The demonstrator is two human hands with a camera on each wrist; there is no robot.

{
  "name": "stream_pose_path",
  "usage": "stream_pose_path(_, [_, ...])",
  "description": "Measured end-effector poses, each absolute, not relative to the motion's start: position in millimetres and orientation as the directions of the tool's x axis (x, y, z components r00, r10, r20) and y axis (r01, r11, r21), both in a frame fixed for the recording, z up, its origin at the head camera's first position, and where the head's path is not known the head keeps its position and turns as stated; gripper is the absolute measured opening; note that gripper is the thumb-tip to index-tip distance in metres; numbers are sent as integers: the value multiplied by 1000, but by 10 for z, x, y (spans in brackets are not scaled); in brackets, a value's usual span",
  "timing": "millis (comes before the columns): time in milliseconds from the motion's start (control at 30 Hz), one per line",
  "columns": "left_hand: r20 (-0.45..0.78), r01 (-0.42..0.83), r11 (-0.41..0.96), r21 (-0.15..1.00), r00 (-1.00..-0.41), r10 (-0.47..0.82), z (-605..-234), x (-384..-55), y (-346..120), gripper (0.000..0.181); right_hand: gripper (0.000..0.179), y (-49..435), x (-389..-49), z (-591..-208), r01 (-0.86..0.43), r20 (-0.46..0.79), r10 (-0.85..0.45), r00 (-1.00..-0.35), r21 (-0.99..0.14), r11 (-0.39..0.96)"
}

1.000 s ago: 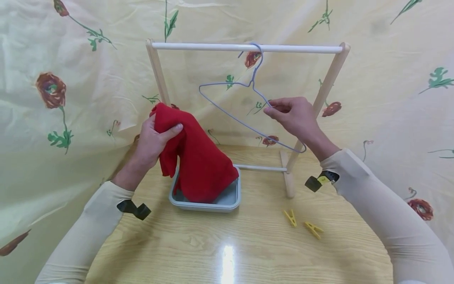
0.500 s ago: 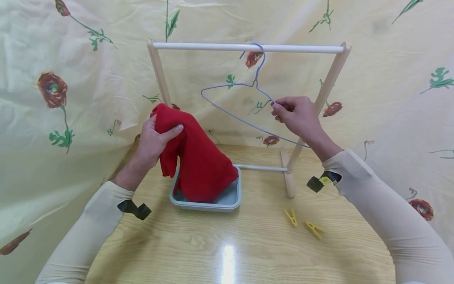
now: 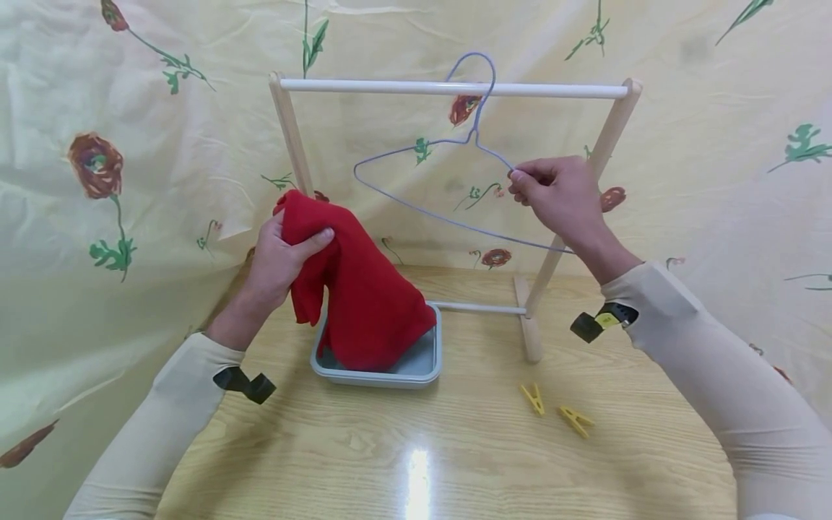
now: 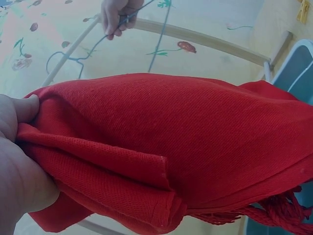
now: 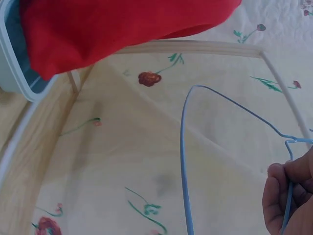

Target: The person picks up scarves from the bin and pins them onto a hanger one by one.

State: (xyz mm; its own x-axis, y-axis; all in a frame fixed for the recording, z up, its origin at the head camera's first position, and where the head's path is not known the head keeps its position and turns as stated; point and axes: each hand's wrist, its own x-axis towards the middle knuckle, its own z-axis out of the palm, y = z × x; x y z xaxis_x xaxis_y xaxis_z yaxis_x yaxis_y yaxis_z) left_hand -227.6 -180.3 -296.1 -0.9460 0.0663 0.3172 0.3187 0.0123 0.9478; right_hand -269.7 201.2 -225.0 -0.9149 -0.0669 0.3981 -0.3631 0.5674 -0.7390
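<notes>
A red scarf rises out of a grey-blue plastic basin, its lower part still inside. My left hand grips its upper end, thumb on top of the folds. In the left wrist view, a twisted fringe hangs at the scarf's lower edge near the basin. My right hand pinches the right shoulder of a thin blue wire hanger. The hanger's hook curves above the white rail, its tip reaching down behind it. The hanger's right corner is hidden behind my right wrist.
A wooden rack with a white top rail stands at the back of the wooden table. Two yellow clothespins lie on the table at front right. Flower-patterned cloth hangs behind and beside the rack.
My right hand has moved up and to the right, raising the hanger so its hook stands above the rail it rested on. The left hand and the scarf stay put.
</notes>
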Motion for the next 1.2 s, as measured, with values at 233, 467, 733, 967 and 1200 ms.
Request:
stream_pose_path(233, [310, 312, 18, 950, -948, 67, -2961, -2261, -1791, 42, 32, 2076, -2623, -2034, -373, 412, -51, -910, -758, 535])
stream_pose_path(467, [301, 303, 26, 953, -951, 67, -2946, -2246, -1787, 43, 31, 2171, -2475, -1932, -398, 445, -42, -894, -749, 529])
stream_pose_path(733, [312, 314, 8, 950, -947, 70, -2923, -2232, -1783, 43, 30, 2292, -2282, -1923, -414, 476, -17, -880, -746, 522])
stream_pose_path(967, [381, 378, -51, 924, -921, 83, -2867, -2208, -1792, 39, 29, 2385, -2136, -2075, -420, 494, -13, -869, -726, 545])
stream_pose_path(1200, [411, 406, -70, 911, -906, 100, -2811, -2173, -1768, 36, 25, 2439, -2075, -2347, -424, 498, -27, -867, -707, 566])
